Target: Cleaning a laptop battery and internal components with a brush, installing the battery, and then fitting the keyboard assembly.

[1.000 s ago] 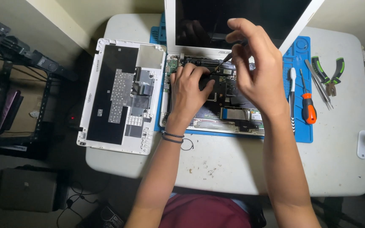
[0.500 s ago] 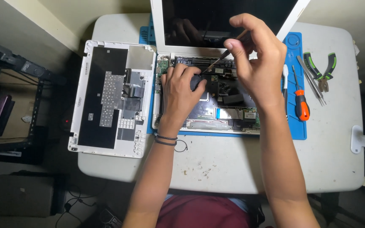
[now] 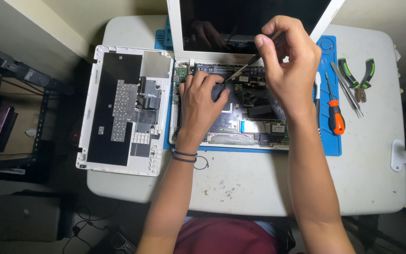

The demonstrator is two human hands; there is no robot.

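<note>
Since the earlier frames, both hands have stayed over the opened laptop base (image 3: 240, 124), and the thin tool's tip has shifted slightly toward the left hand's fingertips. Left hand (image 3: 202, 101) lies flat and palm down on the exposed circuit boards, fingers curled and pressing near the hinge edge; it grips nothing that can be seen. Right hand (image 3: 290, 61) is pinched shut on a slim metal tool (image 3: 241, 73), possibly tweezers, though the view is too small to be sure; the tip touches the board just beside the left fingertips. Behind both hands stands the dark laptop screen (image 3: 245, 23) in its white frame. Beneath the base lies a blue work mat (image 3: 330, 146) on the white surface (image 3: 240, 183). Left of the left hand, the detached white keyboard cover (image 3: 123, 110) rests inner face up. Right of the right hand lie an orange-handled screwdriver (image 3: 335, 117) and, farther out, green-handled pliers (image 3: 358, 77). Two dark bands circle the left wrist.
</note>
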